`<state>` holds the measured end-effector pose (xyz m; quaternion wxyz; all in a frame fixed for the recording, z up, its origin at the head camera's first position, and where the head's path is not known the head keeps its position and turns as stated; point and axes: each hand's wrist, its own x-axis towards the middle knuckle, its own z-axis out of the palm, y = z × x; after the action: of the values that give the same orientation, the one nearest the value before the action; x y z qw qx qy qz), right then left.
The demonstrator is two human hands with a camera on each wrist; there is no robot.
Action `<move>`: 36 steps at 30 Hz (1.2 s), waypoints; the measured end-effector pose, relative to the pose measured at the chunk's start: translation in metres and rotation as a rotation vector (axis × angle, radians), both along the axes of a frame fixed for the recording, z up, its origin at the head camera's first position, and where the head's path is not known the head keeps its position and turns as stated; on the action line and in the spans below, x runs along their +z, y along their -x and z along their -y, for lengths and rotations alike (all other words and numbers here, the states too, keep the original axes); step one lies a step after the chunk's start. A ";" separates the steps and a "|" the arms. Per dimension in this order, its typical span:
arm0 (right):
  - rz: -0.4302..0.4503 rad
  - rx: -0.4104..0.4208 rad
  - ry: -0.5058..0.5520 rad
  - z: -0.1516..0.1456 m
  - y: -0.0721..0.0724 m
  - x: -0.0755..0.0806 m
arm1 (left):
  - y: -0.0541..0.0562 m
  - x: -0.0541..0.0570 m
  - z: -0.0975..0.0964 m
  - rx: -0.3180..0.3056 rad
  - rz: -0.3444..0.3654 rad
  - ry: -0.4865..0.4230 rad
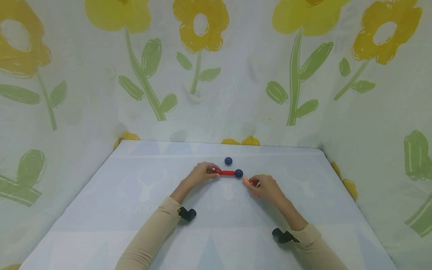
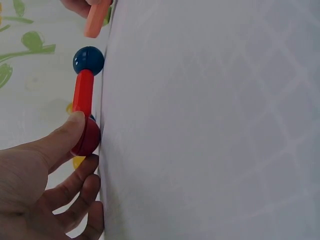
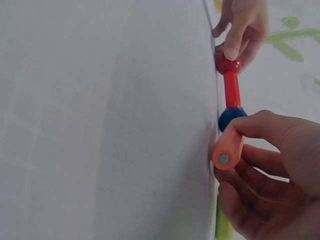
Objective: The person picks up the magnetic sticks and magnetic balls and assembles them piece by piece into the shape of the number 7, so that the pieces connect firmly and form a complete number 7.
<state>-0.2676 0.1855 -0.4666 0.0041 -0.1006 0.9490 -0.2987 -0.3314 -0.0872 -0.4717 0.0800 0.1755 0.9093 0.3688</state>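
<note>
1. Grip, left: the left hand (image 1: 202,173) pinches the red ball (image 2: 86,137) between thumb and fingers. The ball is round and smooth; a light pinch could let it roll, swinging whatever is attached.
2. Grip, right: the right hand (image 1: 266,186) pinches the orange rod (image 3: 229,147), a metal disc (image 3: 223,158) showing in one end. Uneven thumb pressure could tilt the rod off line.
3. Joined pieces: the red rod (image 2: 83,90) runs from the red ball to the attached blue ball (image 1: 239,173). A sideways knock there might break either joint.
4. Gap: the orange rod's tip lies near the attached blue ball, apart from it. Should the disc be magnetic, as seems likely, a skewed approach could snap it on crookedly.
5. Surroundings: the loose blue ball (image 1: 228,161) sits on the bench (image 1: 202,217) just beyond the red rod; a brushing finger could send it rolling.
</note>
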 end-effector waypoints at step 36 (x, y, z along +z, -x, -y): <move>0.270 -0.135 0.235 0.011 0.002 -0.010 | -0.001 -0.001 0.000 0.003 -0.008 -0.009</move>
<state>-0.2692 0.1744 -0.4770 0.0996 0.0046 0.9030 -0.4180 -0.3306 -0.0876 -0.4723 0.0749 0.1763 0.9081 0.3723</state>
